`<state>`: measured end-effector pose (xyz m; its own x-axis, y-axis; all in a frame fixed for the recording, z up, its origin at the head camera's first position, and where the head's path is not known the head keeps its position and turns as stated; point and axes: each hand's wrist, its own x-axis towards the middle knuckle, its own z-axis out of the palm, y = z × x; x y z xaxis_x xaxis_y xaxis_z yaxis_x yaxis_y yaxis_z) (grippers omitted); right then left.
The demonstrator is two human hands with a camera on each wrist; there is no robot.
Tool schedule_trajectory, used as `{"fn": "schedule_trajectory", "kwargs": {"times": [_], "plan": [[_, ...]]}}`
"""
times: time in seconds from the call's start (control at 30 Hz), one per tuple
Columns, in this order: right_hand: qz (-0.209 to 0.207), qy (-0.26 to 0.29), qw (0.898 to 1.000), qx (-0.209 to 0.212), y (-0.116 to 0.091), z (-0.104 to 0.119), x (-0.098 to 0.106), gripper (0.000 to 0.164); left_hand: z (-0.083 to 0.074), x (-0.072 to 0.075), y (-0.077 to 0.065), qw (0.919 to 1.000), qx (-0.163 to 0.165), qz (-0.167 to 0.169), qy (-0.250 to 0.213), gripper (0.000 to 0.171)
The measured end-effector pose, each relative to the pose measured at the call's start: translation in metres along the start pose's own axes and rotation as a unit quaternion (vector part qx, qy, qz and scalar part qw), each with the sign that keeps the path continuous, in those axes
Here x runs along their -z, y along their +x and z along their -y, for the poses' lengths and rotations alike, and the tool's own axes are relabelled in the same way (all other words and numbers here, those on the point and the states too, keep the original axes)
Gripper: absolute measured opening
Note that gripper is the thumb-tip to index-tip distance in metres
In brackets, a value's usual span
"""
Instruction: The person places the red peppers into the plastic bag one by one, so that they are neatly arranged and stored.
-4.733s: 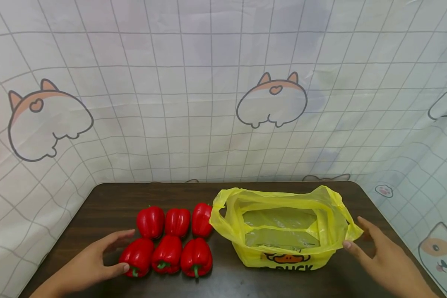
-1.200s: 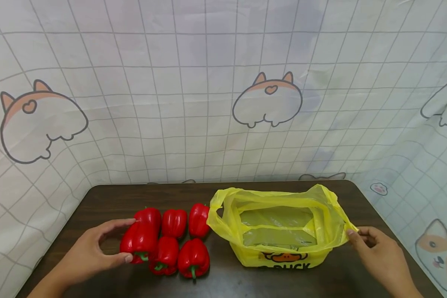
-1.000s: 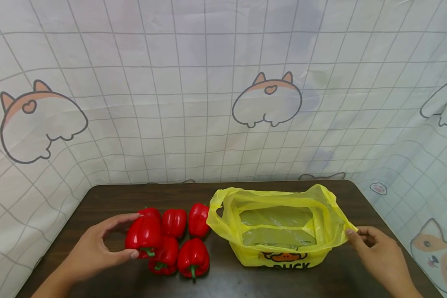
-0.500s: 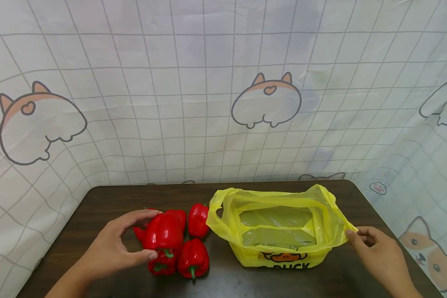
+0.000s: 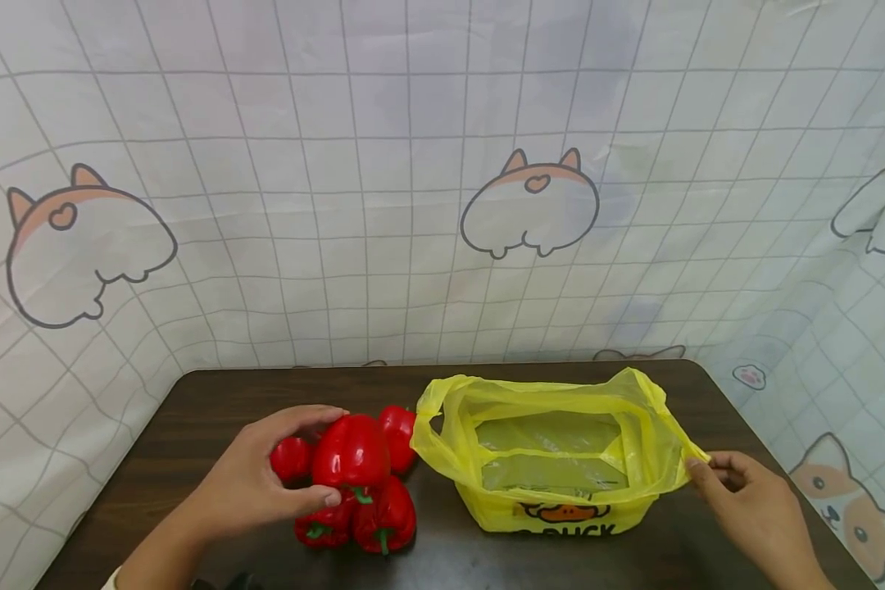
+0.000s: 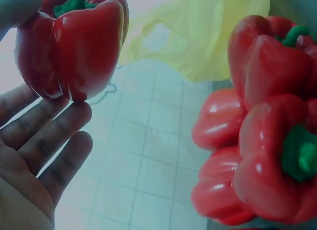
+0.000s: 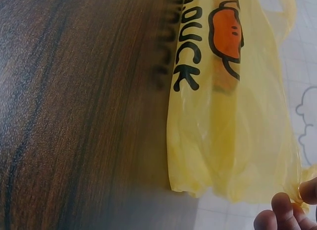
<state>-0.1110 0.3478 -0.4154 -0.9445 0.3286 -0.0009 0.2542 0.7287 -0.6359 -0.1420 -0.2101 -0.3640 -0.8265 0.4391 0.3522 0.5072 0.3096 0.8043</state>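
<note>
My left hand (image 5: 265, 475) holds a red bell pepper (image 5: 351, 452) between thumb and fingers, raised above the other peppers. In the left wrist view the held bell pepper (image 6: 74, 46) has its green stem up, with the thumb at its top and fingertips below. Below and around it lie several more red bell peppers (image 5: 385, 516), partly hidden by the held one. A yellow plastic bag (image 5: 560, 512) with a duck print stands with its mouth wide. My right hand (image 5: 755, 504) pinches the bag's right handle; the right wrist view shows fingertips (image 7: 282, 205) at the gathered yellow plastic.
The dark wood-grain table (image 5: 229, 401) carries everything. Behind it hangs a white grid-patterned cloth (image 5: 383, 287) with cartoon corgis. One pepper (image 5: 397, 434) lies close to the bag's left handle. A small dark object (image 5: 243, 582) shows at the bottom edge, by the left wrist.
The left hand first reached beside the front-left pepper, then gripped and lifted it, and has carried it right over the others. The right hand moved from beside the bag's handle to pinching it.
</note>
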Motion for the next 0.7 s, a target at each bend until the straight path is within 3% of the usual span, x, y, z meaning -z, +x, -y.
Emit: {"fn": "schedule_trajectory", "kwargs": {"times": [0.13, 0.37, 0.57, 0.7], "plan": [[-0.002, 0.001, 1.000, 0.003, 0.000, 0.000, 0.000, 0.063, -0.004, -0.004, 0.005, 0.9999, -0.004, 0.006, -0.008, 0.065], [-0.011, -0.004, 1.000, 0.013, 0.000, 0.000, -0.002, 0.060, -0.009, -0.014, 0.016, 0.9992, -0.026, 0.002, 0.029, 0.064], [-0.012, -0.002, 1.000, 0.016, -0.001, -0.001, -0.003, 0.058, -0.013, -0.022, 0.022, 0.9990, -0.036, 0.003, 0.025, 0.066], [-0.015, -0.002, 1.000, 0.015, -0.001, -0.001, -0.003, 0.059, -0.016, -0.027, 0.025, 0.9996, -0.026, 0.005, 0.012, 0.067]]}}
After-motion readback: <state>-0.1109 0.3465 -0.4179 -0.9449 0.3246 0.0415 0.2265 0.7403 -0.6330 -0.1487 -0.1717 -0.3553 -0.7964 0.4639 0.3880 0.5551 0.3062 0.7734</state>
